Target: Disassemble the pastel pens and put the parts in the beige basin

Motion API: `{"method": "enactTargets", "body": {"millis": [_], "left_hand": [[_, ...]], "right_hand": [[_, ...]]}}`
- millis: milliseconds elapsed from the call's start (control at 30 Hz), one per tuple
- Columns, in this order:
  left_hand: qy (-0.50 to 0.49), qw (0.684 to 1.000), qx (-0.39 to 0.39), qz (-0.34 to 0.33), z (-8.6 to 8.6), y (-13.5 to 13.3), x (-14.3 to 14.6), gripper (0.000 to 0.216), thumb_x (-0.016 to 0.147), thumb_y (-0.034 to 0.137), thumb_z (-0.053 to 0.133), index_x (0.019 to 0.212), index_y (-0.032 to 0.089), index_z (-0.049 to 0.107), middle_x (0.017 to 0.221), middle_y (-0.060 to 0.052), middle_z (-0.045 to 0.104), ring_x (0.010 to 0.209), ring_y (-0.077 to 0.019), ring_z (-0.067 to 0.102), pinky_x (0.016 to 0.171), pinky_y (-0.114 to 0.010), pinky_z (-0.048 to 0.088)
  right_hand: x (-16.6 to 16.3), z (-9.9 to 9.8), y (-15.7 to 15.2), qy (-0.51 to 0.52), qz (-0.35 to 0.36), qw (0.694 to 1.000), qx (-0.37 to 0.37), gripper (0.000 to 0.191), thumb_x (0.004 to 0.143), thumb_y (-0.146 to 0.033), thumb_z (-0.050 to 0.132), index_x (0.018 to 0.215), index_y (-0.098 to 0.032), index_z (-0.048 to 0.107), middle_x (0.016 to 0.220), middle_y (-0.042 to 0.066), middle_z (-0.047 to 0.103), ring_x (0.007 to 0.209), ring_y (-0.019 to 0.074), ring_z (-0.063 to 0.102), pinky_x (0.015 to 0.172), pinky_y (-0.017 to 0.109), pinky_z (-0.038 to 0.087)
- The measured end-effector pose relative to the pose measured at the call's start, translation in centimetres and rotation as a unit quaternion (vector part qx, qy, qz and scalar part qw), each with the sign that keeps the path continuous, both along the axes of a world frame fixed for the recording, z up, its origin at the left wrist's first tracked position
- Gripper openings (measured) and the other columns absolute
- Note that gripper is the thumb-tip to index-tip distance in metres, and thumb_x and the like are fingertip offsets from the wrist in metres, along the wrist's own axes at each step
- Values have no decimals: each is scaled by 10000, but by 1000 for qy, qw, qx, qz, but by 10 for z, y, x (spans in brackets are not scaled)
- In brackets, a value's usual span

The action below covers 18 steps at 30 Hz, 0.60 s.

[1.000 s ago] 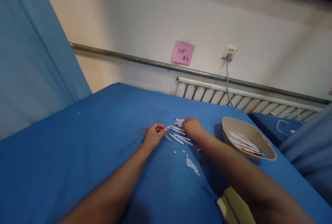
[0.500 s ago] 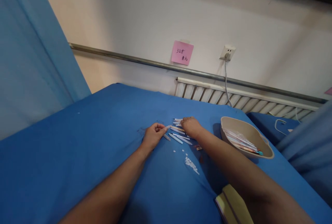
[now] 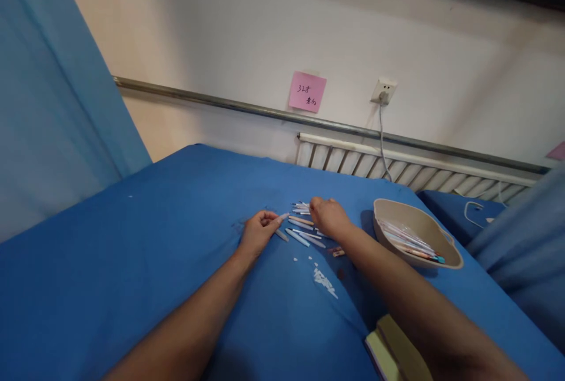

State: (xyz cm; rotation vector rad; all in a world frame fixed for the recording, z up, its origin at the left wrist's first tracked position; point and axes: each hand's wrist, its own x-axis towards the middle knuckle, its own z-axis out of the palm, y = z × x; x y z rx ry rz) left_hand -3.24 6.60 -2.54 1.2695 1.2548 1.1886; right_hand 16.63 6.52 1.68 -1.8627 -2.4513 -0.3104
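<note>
My left hand [image 3: 255,234] pinches a pale pen barrel [image 3: 283,216] between thumb and fingertips, its tip pointing right. Just below those fingers lies a greyish pen piece [image 3: 281,235] on the blue cloth. My right hand [image 3: 331,217] is curled over the right end of a row of pens and thin refills [image 3: 301,207]; its fingertips are turned away, so what they grip is hidden. Between the hands lie more pens, among them an orange-yellow one [image 3: 301,221] and a light blue one [image 3: 297,237].
Small white pieces [image 3: 325,282] lie in a pile nearer me. A beige basket [image 3: 454,248] with bagged pens stands at right. A yellowish notebook-like block [image 3: 395,345] is under my right forearm. Brown bits [image 3: 338,252] lie beside my right wrist. A radiator [image 3: 335,157] runs along the wall.
The view has shifted slightly. My right hand has turned a little over the pens, while my left hand keeps its pinch on the pen barrel.
</note>
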Motion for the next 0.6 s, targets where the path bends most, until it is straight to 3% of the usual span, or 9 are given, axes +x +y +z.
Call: {"method": "enactTargets", "body": {"millis": [67,167,267,467,600], "left_hand": [[-9,1000,4,-4,3,-2,1,375,570,447,735,759,157,591,548,48,562,490,-89,485,472,-188,331],[-29,999,9,-19,10,-9,4,402,556,458,744,770,154,593,588,34,591,507,-93,513,490,-192,359],[-45,998,4,-47,17,-20,9,414,556,456,755,790,149,604,611,19,611,542,-104,550,526,-201,393],[-70,991,-20,-108,25,-39,16,404,607,450,738,857,150,633,660,0,633,581,-106,566,559,-215,429],[-84,989,-22,-123,26,-40,15,356,657,425,711,877,156,635,693,-1,628,560,-90,539,536,-207,415]], "right_hand": [[2,2,-15,52,-16,998,19,205,920,-240,363,982,-159,540,879,90,672,788,201,625,763,304,392],[4,-4,-42,229,-19,972,45,132,875,-270,448,944,-190,527,846,44,669,776,178,626,708,266,405],[4,-19,-67,402,-7,915,37,94,841,-278,479,891,-204,510,797,18,652,728,155,620,666,250,422],[7,-39,-93,656,12,754,-29,145,829,-345,491,865,-207,463,696,-17,577,628,133,587,606,255,465],[20,-37,-93,682,-25,729,-54,228,801,-418,522,866,-201,508,650,-29,513,588,126,531,462,209,433]]}}
